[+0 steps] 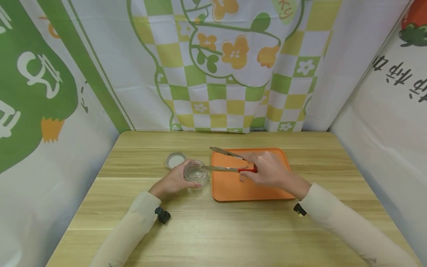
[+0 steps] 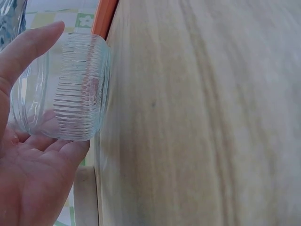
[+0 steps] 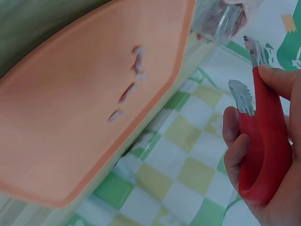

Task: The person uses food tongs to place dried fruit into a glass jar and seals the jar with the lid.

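My left hand (image 1: 174, 180) grips a clear ribbed glass jar (image 2: 77, 94) by its side, thumb on one side and fingers on the other. The jar stands on the table with its mouth up. In my right hand (image 1: 271, 171) are metal tongs (image 3: 270, 136) with red handles, their arms spread apart. One tong tip reaches the jar's mouth in the head view; the other is raised farther back. Whether anything sticks to the tips cannot be told. Under the right hand lies an orange tray (image 1: 230, 191), bearing a few small reddish-and-white pieces (image 3: 127, 92).
A round lid (image 1: 175, 160) with a pale centre lies on the wooden table (image 1: 213, 233), behind and left of the jar. Printed cloth (image 1: 230, 107) hangs at the table's back edge, and pale printed sheets stand along both sides.
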A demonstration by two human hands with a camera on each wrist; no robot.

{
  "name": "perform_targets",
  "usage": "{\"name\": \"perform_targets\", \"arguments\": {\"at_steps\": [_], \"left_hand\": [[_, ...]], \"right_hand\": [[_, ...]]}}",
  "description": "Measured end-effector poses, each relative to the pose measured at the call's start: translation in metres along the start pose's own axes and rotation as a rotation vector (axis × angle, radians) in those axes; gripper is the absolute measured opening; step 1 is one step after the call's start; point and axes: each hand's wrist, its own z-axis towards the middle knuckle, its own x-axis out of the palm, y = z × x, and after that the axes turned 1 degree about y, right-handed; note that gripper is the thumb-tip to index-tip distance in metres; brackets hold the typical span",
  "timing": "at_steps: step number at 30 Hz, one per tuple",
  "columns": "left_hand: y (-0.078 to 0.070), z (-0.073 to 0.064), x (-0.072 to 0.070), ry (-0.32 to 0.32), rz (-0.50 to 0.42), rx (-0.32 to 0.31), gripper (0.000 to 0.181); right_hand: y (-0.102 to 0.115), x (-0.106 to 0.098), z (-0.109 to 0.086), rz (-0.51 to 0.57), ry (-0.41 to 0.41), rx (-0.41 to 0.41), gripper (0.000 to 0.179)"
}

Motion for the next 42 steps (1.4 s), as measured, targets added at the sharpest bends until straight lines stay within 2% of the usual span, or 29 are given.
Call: {"name": "perform_targets", "arguments": {"at_steps": [4, 7, 12, 21, 25, 32, 42], "left_hand": [[0.001, 0.0, 0.0, -0.005, 0.015, -0.004, 0.086], [0.001, 0.0, 0.001, -0.004, 0.018, -0.009, 0.087], [0.001, 0.0, 0.001, -0.008, 0.021, -0.002, 0.086], [0.0, -0.001, 0.001, -0.006, 0.033, -0.005, 0.086], [-0.002, 0.001, 0.001, -0.011, 0.04, -0.009, 0.086], [-0.003, 0.001, 0.001, -0.004, 0.02, -0.017, 0.086], [-0.003, 0.0, 0.001, -0.007, 0.02, -0.018, 0.086]], "right_hand": [[-0.013, -0.003, -0.011, -0.05, -0.036, -0.022, 0.059], [-0.022, -0.005, -0.019, -0.044, -0.043, -0.031, 0.058], [-0.033, -0.009, -0.035, -0.064, -0.027, 0.041, 0.06], [-0.055, -0.002, -0.061, -0.096, 0.006, 0.148, 0.059], [-0.064, -0.001, -0.067, -0.106, 0.006, 0.186, 0.059], [-0.079, 0.003, -0.074, -0.111, -0.023, 0.206, 0.058], [-0.092, 0.007, -0.077, -0.118, -0.036, 0.255, 0.053]]}}
